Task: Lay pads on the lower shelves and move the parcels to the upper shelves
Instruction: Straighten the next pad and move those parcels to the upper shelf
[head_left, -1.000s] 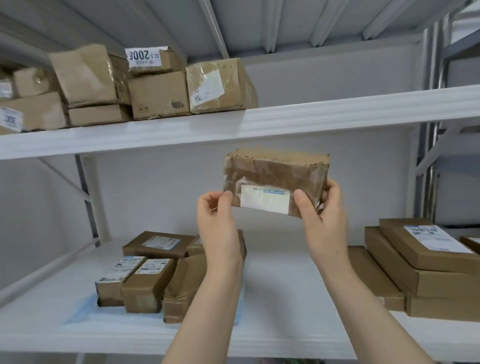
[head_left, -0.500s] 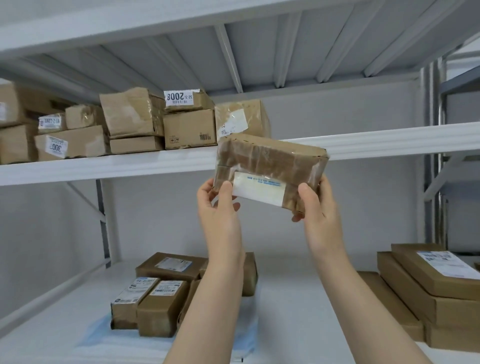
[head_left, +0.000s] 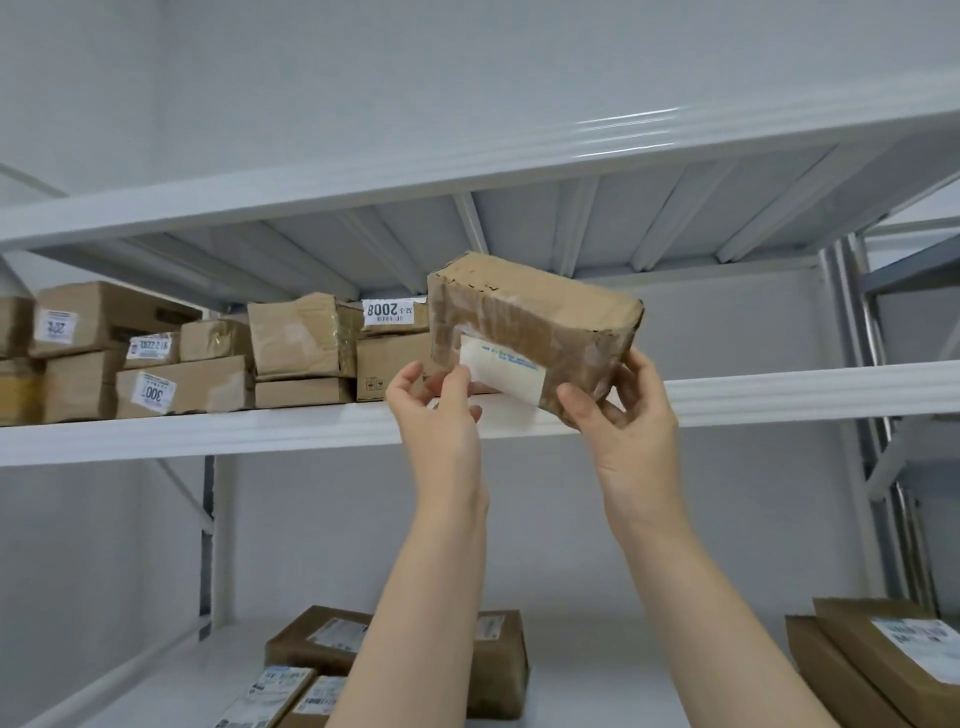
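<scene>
I hold a taped brown cardboard parcel (head_left: 535, 325) with a white label, tilted, at the level of the upper shelf (head_left: 779, 392). My left hand (head_left: 436, 415) pinches its lower left corner, thumb on the front face. My right hand (head_left: 623, 421) grips its lower right end from below. The parcel hangs over the shelf's front edge, just right of the stacked parcels (head_left: 306, 353). Other parcels (head_left: 322, 639) lie on the lower shelf (head_left: 171, 675) under my arms. No pad is visible.
A row of stacked cardboard boxes (head_left: 156, 364) fills the left half of the upper shelf. Flat brown parcels (head_left: 883, 665) are stacked at the lower right. Another shelf (head_left: 467, 171) spans overhead. Grey metal uprights (head_left: 852, 322) stand at the right.
Both hands have lifted the parcel from chest height up to the upper shelf's edge. The camera has tilted upward, so the lower shelf has dropped toward the frame's bottom.
</scene>
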